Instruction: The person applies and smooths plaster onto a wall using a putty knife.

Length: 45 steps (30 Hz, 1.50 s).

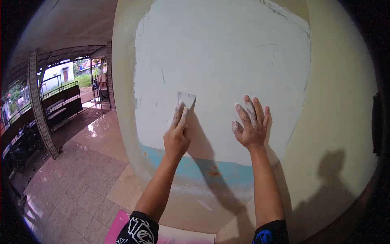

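Left hand [176,138]: grip closed on a small putty scraper [186,99]. Fingers [179,116] extended along the back of the blade, pressing it flat to the wall. The blade sticks out above the fingertips, its long axis running up and slightly right, the working edge at the top. Handle hidden inside the hand.

Right hand [252,126]: open, holding nothing. Palm and spread fingers laid flat on the wall, level with the left hand and to its right, clearly apart from it. Fingers dusted with whitish filler. The left hand is the one on the tool; the right appears to be only bracing.

Surface: both hands rest in the lower part of a large patch of white skim coat [223,61] on a cream wall [341,122]. The patch extends well above the blade and a fair way to either side, so there is open room upward and to the right. Its left edge lies near the wall's outside corner [122,101]; room leftward is shorter. Below the hands runs a blue band [227,173], uncoated, with a small reddish mark on it. Faint scratches and ridges show in the coat above the blade.

Surroundings: tiled floor [77,183] to the left, leading out to a covered porch with a patterned column [38,110] and railings. A pink mat [118,225] lies at the foot of the wall. Shadows of the arms and head fall on the wall to the right.
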### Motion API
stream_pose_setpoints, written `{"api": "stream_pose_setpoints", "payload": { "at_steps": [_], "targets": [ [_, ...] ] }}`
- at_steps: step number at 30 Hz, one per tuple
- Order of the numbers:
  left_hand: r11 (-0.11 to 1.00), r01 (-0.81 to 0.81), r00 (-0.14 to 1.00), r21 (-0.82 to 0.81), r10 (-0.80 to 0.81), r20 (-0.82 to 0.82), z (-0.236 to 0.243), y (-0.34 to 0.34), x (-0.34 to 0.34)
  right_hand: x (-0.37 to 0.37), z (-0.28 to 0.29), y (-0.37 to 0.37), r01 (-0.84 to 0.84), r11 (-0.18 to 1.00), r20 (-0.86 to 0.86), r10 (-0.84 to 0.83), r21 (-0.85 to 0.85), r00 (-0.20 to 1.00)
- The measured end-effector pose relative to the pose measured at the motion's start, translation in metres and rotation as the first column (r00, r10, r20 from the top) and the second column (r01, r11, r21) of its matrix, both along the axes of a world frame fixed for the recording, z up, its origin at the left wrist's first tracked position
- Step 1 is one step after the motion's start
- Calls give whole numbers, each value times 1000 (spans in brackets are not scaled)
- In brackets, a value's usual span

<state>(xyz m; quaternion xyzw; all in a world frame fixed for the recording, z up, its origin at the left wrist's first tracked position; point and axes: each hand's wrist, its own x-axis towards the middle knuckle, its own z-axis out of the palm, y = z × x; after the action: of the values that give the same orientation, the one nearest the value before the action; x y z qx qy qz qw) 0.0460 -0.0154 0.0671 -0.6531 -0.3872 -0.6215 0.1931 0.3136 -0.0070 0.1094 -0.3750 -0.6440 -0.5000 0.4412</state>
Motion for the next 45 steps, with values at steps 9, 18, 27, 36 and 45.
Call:
{"api": "stream_pose_setpoints", "payload": {
  "at_steps": [9, 18, 27, 36, 45],
  "targets": [
    [999, 23, 1000, -28, -23, 11, -34, -4, 18, 0, 2, 1, -11, 1000, -13, 11, 9, 1000],
    [999, -39, 999, 21, 39, -14, -55, -2, 24, 3, 5, 2, -28, 999, -5, 28, 25, 1000],
    [1000, -7, 999, 12, 7, -43, 30, 3, 20, -4, 1, 6, -34, 999, -22, 35, 31, 999],
    [993, 104, 992, 55, -107, 63, -88, -12, 24, -1, 4, 3, -35, 999, -25, 35, 9, 999],
    [536, 801, 160, 267, -622, 767, 7, -68, 58, -39, 1, -49, -47, 990, -231, 15, -135, 973]
  ]
}}
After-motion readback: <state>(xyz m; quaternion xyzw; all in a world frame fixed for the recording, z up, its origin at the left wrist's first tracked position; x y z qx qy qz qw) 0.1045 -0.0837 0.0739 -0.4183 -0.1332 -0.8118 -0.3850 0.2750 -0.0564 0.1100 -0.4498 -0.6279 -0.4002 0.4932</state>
